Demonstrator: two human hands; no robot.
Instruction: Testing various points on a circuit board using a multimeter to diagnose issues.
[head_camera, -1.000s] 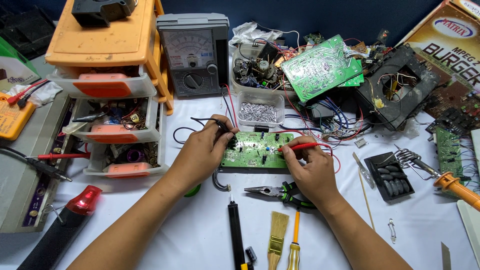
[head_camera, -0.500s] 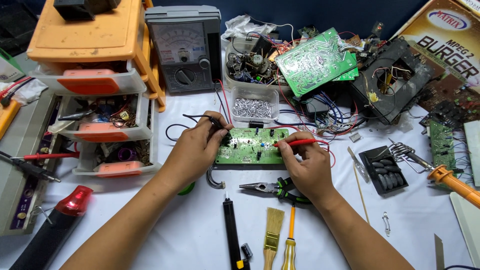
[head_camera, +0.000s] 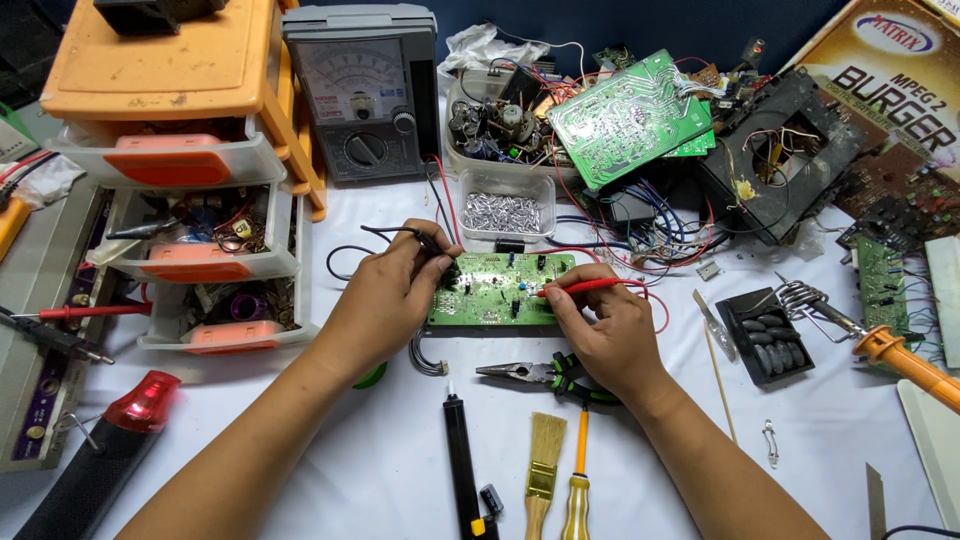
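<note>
On the white table (head_camera: 300, 470), a thin, stiff, likely fragile green circuit board (head_camera: 500, 290), best held by its edges, lies between the left hand (head_camera: 395, 295) pinching a black probe (head_camera: 425, 240) and the right hand (head_camera: 605, 330) gripping a red probe (head_camera: 585, 287).

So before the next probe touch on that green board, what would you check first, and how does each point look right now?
1. Red probe held in the right hand: ok.
2. Black probe held in the left hand: ok.
3. Both tips touching the green circuit board: cannot tell, too small.
4. Board lying flat on the white table: ok.
5. Analog meter upright and facing the person: ok.
6. Pliers lying off the board: ok, just beside it.
</note>
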